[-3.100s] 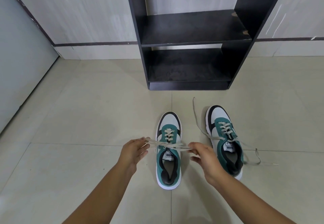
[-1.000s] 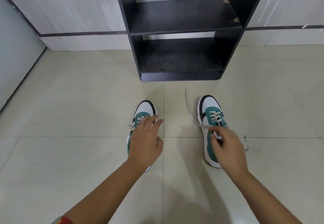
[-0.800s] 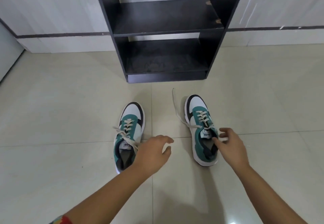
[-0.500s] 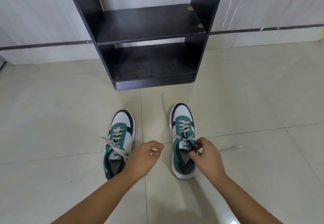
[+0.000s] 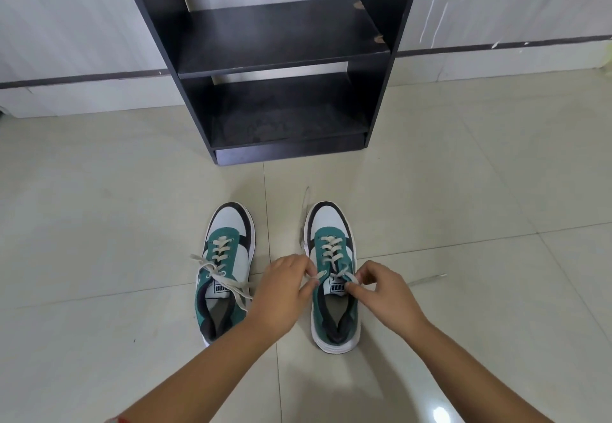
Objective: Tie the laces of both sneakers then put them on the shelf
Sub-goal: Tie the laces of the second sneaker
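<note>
Head view: both hands (image 5: 331, 290) pinch the right sneaker's laces (image 5: 332, 257).

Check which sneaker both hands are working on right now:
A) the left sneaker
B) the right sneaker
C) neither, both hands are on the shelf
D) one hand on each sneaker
B: the left hand and right hand each pinch a lace end over the tongue of the right sneaker, while the left sneaker lies untouched beside it.

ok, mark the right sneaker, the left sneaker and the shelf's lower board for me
right sneaker (image 5: 331, 220): head view, on the white toe cap.
left sneaker (image 5: 230, 218): head view, on the white toe cap.
lower board (image 5: 284, 124): head view, on the bare dark top of the shelf's bottom level.
</note>
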Tool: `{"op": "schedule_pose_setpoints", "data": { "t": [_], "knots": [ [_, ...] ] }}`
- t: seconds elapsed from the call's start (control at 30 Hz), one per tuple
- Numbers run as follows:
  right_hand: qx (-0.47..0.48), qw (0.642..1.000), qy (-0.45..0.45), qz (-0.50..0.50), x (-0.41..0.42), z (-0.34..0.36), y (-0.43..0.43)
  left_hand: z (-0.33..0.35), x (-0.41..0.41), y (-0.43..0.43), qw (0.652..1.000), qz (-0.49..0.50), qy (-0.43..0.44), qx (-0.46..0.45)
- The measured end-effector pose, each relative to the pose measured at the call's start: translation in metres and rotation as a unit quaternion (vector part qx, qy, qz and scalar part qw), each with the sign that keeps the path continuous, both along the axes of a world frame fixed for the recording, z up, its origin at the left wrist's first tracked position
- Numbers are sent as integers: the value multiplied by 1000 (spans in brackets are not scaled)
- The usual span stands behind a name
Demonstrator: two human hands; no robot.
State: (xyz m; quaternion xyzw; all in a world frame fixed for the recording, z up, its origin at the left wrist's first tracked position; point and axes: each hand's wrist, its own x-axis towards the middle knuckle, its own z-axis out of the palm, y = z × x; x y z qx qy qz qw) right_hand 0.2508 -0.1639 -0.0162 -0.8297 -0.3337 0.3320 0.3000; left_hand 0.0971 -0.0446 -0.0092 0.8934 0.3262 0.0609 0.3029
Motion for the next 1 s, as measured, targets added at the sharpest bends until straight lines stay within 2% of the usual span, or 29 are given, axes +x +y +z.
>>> {"op": "schedule_pose_setpoints", "data": {
  "t": [0.13,0.2,0.27,0.33,0.4,0.43,0.47,0.53,0.6,0.63,0.73,0.87,1.0],
  "knots": [
    [-5,996,86,29,19,17,3,18,-7,14,999,28,-10,15],
    [-18,997,60,40,32,27,1,19,-12,27,997,34,-14,63],
    [-77,992,-75,62,41,35,-1,17,-14,39,992,40,37,116],
    [-177,945,-256,102,45,39,-4,14,-14,46,973,27,157,166],
    [-263,891,-341,145,43,36,-6,7,-13,43,957,4,233,172],
    [-285,877,-349,165,39,32,-6,3,-12,39,962,-7,222,158],
    [-283,876,-345,182,35,29,-4,0,-10,34,975,-16,180,133],
    [-189,914,-302,195,26,23,1,-3,-4,23,994,-33,74,74],
    [-78,953,-230,183,15,21,8,-4,3,14,998,-44,28,45],
    [-54,961,-207,174,9,21,10,-4,5,11,998,-40,17,38],
    [-28,976,-173,128,1,21,12,-5,5,9,999,-17,-5,48],
    [-46,988,-117,93,6,21,12,-1,5,10,998,-7,-1,58],
    [-62,991,-79,87,5,18,16,2,5,12,994,-5,51,98]
  ]
}}
